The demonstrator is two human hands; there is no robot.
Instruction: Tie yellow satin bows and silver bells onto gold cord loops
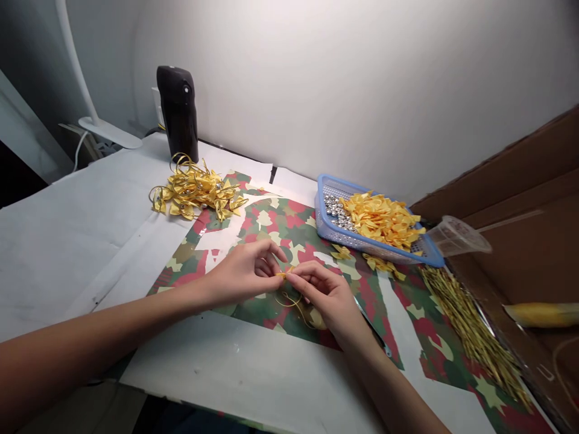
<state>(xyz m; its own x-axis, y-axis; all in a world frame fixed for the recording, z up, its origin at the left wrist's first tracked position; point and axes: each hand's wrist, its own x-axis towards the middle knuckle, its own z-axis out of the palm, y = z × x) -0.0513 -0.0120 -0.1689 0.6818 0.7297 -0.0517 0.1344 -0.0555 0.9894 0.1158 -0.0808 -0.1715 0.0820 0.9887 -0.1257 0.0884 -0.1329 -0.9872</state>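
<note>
At the far left we have a white desk lamp (108, 134) standing on a surface (67, 241) covered in white sheets. Behind it, against the wall, stands a dark bottle (177, 111), and just in front of that lies a tangled heap of gold ribbon bows with beads (194, 191).

Our left hand (239, 274) reaches in from the left over a sheet of camouflage paper (289, 224), and our right hand (323, 295) comes in from below. The fingers (302, 278) of both hands are closed in a pinch, tips meeting on a small yellow ribbon piece (282, 275), which they hold in the air above the paper, between the hands. A thin gold thread (292, 304) trails down from it toward the paper.

To the right sits a blue plastic basket (335, 187) holding silver beads (337, 211) at one end and a pile of yellow ribbon pieces (382, 220) at the other, with a few loose pieces (382, 264) lying just outside it. Further right we find a clear plastic cup (456, 236) on its side, a bundle of gold strands (470, 334), and a brown cardboard box (520, 181) with a yellow object (543, 313) in it.
</note>
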